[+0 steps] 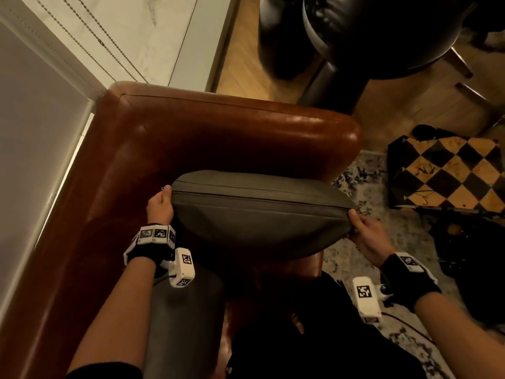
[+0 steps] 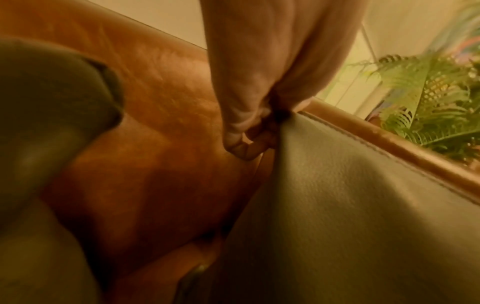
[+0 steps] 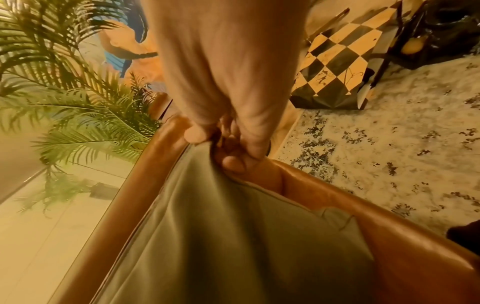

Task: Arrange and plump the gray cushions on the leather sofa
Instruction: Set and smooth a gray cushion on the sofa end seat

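Observation:
A gray cushion [image 1: 259, 214] is held upright over the corner seat of the brown leather sofa [image 1: 218, 127], its zipped edge on top. My left hand [image 1: 161, 205] pinches its left top corner, and in the left wrist view the curled fingers [image 2: 246, 142] grip the cushion [image 2: 350, 205]. My right hand [image 1: 362, 232] pinches the right top corner; the right wrist view shows the fingers [image 3: 233, 148] bunching the cushion [image 3: 221, 236] fabric. A second gray cushion [image 1: 185, 324] lies on the seat under my left forearm, also seen as a second gray cushion [image 2: 46, 102].
The sofa's arm [image 1: 246, 110] and back [image 1: 90, 214] close in the corner. A wall with a blind [image 1: 41, 105] runs behind. On the right lie a patterned rug [image 1: 369, 170], a checkered bag [image 1: 451, 173] and dark bags [image 1: 478, 255]. A palm plant [image 3: 64, 92] stands beyond the arm.

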